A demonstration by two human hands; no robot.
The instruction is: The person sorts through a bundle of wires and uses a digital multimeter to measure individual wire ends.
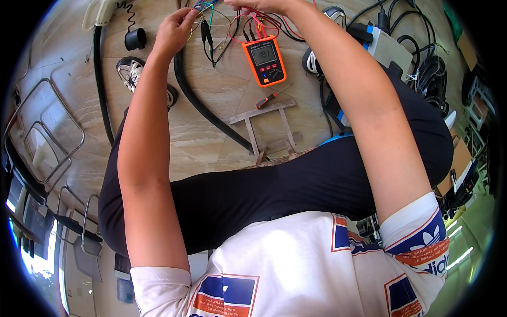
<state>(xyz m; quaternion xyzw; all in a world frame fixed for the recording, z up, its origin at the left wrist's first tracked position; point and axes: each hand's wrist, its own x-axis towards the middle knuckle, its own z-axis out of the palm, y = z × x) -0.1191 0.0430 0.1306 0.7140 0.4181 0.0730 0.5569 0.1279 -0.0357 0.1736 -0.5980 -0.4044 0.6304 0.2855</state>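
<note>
At the top edge, my left hand (pixel 178 25) is closed, with thumb and fingertips pinching thin coloured wires (pixel 211 19). My right hand (pixel 261 5), partly cut off by the frame, has its fingers drawn together among red leads; what they grip is too small to make out. Black alligator clips (pixel 207 33) hang between the two hands. Below my right hand, an orange handheld meter (pixel 264 61) with a lit grey display lies on the floor, red and black leads running from its top. A screwdriver (pixel 266 100) with a red-and-black handle rests below the meter.
A low wooden stool (pixel 262 114) stands before my legs. Thick black cable (pixel 198 103) curves across the tiled floor (pixel 211 142). A grey box (pixel 390 53) and tangled black cables (pixel 435 74) lie at the right. Metal-framed chairs (pixel 74 119) stand at the left.
</note>
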